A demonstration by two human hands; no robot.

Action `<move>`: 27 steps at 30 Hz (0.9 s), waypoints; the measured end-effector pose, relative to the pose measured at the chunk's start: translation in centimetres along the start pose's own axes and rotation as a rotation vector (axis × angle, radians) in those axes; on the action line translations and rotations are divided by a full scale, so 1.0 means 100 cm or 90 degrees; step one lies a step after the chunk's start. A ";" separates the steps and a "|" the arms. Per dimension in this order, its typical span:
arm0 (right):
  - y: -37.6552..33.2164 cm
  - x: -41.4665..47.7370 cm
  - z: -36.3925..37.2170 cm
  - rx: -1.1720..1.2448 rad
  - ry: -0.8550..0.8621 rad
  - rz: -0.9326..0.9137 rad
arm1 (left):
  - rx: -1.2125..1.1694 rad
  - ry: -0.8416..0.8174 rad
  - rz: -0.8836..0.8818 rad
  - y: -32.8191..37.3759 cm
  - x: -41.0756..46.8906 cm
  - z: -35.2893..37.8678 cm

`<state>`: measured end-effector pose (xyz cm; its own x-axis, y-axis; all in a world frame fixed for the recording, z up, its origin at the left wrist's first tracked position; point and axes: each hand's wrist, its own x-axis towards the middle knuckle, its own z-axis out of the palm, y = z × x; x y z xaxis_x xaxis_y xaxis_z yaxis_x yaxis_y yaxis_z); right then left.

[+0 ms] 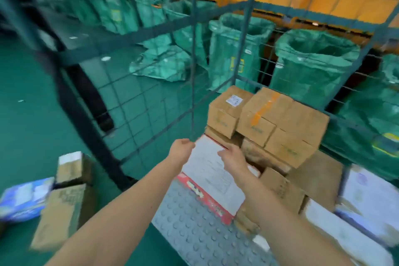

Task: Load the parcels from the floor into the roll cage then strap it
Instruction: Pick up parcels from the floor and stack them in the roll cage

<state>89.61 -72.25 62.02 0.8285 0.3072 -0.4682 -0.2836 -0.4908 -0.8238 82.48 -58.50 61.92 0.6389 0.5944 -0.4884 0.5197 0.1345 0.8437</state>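
Head view, frame centre: left hand (181, 151) and right hand (233, 161) grip the far edge of a flat white-topped, red-edged cardboard parcel (210, 179) inside the green wire-mesh roll cage (193, 49), beside stacked brown cartons (280, 119).

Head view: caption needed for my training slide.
Right hand on a flat box in the roll cage, left hand at its corner, beside stacked cartons.

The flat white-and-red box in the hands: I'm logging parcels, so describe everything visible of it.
The flat box is a thin, cardboard-looking carton: white top with faint print, red side edge with pale lettering. Its near end is over the cage's studded grey floor, beside brown cartons. The left hand and right hand grip its far end.
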 end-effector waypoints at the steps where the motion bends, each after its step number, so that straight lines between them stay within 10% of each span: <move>1: -0.003 -0.001 0.010 -0.011 -0.022 -0.012 | -0.017 0.034 -0.010 -0.005 -0.005 -0.011; 27: 0.019 -0.143 0.265 -0.317 -0.584 -0.183 | -0.331 0.579 -0.204 -0.190 -0.204 -0.207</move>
<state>64.46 -55.96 58.68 0.0973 0.8548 -0.5097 0.2627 -0.5161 -0.8153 47.82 -56.81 60.46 -0.2514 0.8066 -0.5350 0.1474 0.5782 0.8025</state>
